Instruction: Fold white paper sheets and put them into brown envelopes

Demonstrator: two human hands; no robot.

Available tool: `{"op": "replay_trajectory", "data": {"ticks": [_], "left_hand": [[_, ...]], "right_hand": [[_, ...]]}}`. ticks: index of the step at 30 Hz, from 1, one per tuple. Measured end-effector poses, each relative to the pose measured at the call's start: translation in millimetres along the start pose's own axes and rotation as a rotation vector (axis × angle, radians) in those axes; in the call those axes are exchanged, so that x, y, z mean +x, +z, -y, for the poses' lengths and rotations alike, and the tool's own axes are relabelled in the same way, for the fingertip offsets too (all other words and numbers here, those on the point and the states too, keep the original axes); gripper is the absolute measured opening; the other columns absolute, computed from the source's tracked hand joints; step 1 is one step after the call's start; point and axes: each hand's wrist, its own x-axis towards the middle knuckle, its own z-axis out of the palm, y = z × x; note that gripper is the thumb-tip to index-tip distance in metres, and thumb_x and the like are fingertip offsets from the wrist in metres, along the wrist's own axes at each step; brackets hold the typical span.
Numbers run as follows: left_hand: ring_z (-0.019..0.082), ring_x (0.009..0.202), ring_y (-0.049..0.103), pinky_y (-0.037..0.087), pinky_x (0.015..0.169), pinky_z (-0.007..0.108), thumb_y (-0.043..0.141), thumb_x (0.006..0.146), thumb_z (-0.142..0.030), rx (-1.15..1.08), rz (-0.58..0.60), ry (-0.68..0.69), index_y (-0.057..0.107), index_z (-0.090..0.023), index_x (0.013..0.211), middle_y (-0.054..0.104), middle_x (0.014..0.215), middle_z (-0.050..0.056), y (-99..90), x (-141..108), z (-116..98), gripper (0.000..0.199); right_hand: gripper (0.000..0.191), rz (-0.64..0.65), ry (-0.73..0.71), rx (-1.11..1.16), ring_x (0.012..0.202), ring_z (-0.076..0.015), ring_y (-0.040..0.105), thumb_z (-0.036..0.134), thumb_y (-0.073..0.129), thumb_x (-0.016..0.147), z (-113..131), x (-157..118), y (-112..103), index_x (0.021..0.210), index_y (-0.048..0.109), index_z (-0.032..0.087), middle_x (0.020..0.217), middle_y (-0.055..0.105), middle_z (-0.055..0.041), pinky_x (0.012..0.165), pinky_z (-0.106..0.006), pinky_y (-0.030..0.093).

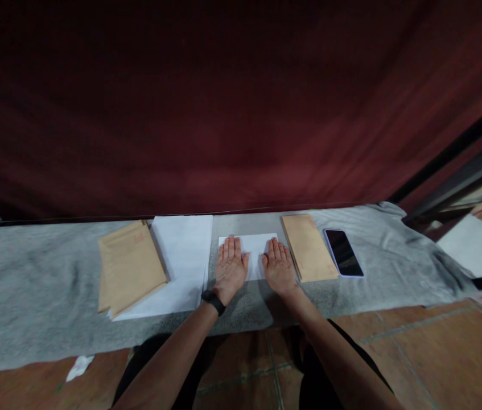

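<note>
A sheet [255, 246] is pressed on the desk [48, 290] by the left hand [231, 269] and right hand [280, 270], palms down, nothing gripped, seemingly to flatten it; envelopes [312, 247] are set right of it.

2 env piles [132, 265] [311, 247], 1 ppr stack [186, 245], 1 ppr pc [255, 245], 1 phone [345, 253], 2 hands [231, 267] [280, 269], 1 wristband [214, 302]

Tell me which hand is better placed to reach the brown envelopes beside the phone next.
Probably the right hand: it lies flat right next to those brown envelopes, while the left hand is farther off, toward the white paper's other end.
</note>
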Motion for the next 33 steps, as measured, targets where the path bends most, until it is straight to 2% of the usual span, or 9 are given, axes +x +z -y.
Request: {"op": "replay_trajectory", "data": {"ticks": [2,5,7,10,15,19,22,28,33], "left_hand": [[0.029,0.154,0.016,0.012,0.125,0.048,0.038,0.100,-0.037,0.023,0.000,0.004,0.034,-0.006,0.154,0.025,0.163,0.020,-1.0,-0.2,-1.2,0.063],[0.031,0.154,0.015,0.012,0.124,0.053,0.039,0.099,-0.034,0.064,0.015,0.016,0.039,-0.016,0.153,0.027,0.164,0.015,-3.4,0.3,-2.4,0.057],[0.032,0.155,0.014,0.011,0.123,0.055,0.040,0.098,-0.030,0.082,0.037,0.032,0.041,-0.019,0.153,0.028,0.164,0.012,-4.6,0.6,-2.5,0.056],[0.033,0.155,0.013,0.009,0.123,0.056,0.039,0.097,-0.027,0.080,0.059,0.044,0.041,-0.020,0.153,0.027,0.165,0.011,-5.0,0.7,-2.4,0.056],[0.032,0.155,0.010,0.005,0.124,0.055,0.038,0.098,-0.026,-0.014,0.057,0.030,0.043,-0.017,0.152,0.024,0.165,0.014,-4.8,1.0,-1.1,0.055],[0.030,0.155,0.013,0.009,0.125,0.050,0.038,0.099,-0.032,-0.039,0.026,0.007,0.039,-0.012,0.153,0.022,0.165,0.015,-6.4,2.9,4.2,0.058],[0.031,0.154,0.014,0.012,0.125,0.049,0.039,0.099,-0.036,-0.011,0.020,0.006,0.038,-0.006,0.153,0.022,0.164,0.019,-6.2,4.2,8.4,0.062],[0.030,0.153,0.019,0.016,0.125,0.047,0.037,0.099,-0.031,0.071,-0.006,-0.024,0.037,-0.005,0.153,0.029,0.162,0.019,-4.5,6.9,12.3,0.060],[0.031,0.152,0.024,0.018,0.125,0.050,0.034,0.099,-0.026,0.207,-0.059,-0.021,0.036,0.002,0.150,0.033,0.159,0.023,-8.7,0.2,1.6,0.059]], "right_hand": [[0.057,0.010,-0.010,0.011,0.147,-0.0335,0.035,0.034,0.033,0.103,3.4,4.5,-5.1,0.150,0.041,0.003,0.156,0.037,-0.0236,0.119,-0.058,0.027],[0.056,0.086,-0.133,0.031,0.150,-0.0282,0.030,0.035,0.033,0.104,12.5,12.6,-10.1,0.152,0.040,0.009,0.159,0.036,-0.0168,0.122,-0.052,0.026],[0.054,0.143,-0.207,0.030,0.151,-0.0244,0.029,0.036,0.030,0.105,19.1,16.7,-9.1,0.153,0.039,0.014,0.160,0.037,-0.0125,0.123,-0.048,0.026],[0.052,0.189,-0.224,0.006,0.149,-0.0230,0.033,0.035,0.029,0.106,25.0,19.3,-2.2,0.153,0.041,0.016,0.158,0.041,-0.0107,0.123,-0.047,0.026],[0.052,0.163,-0.190,-0.048,0.149,-0.0264,0.032,0.035,0.033,0.105,22.2,18.3,8.3,0.152,0.042,0.013,0.158,0.039,-0.0138,0.122,-0.048,0.023],[0.054,0.104,-0.141,-0.062,0.149,-0.0287,0.032,0.038,0.037,0.105,16.4,17.9,11.7,0.152,0.042,0.013,0.160,0.035,-0.0157,0.121,-0.049,0.024],[0.057,0.073,-0.110,-0.058,0.148,-0.0312,0.033,0.042,0.038,0.104,10.6,17.7,12.4,0.151,0.042,0.011,0.160,0.034,-0.0183,0.120,-0.051,0.026],[0.060,0.030,-0.099,-0.099,0.147,-0.0325,0.035,0.042,0.037,0.104,-3.1,14.2,9.3,0.151,0.040,0.006,0.158,0.036,-0.0217,0.119,-0.051,0.029],[0.057,0.011,-0.107,-0.198,0.146,-0.0314,0.036,0.036,0.036,0.104,-5.3,11.3,8.4,0.151,0.039,0.003,0.156,0.039,-0.0225,0.119,-0.049,0.030]]}}
